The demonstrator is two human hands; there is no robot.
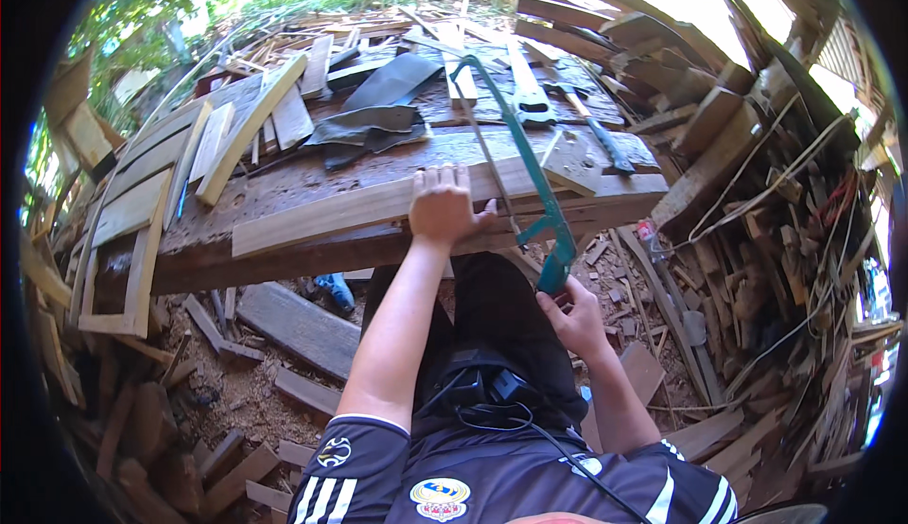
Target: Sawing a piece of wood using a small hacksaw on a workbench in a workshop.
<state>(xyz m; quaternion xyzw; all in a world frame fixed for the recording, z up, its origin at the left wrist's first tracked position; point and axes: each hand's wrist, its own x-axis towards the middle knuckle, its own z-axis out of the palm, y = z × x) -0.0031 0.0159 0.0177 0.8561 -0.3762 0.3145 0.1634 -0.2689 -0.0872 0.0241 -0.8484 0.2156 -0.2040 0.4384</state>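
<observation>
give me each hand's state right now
Left hand: open, on the long pale wooden board.
Right hand: closed, holding the green metal-framed bow saw.

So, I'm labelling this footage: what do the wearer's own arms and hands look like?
The left hand and right hand show no gloves. The left sleeve is short and dark, with white stripes, a light edge and a round emblem. The right sleeve is also short and dark with white stripes.
</observation>
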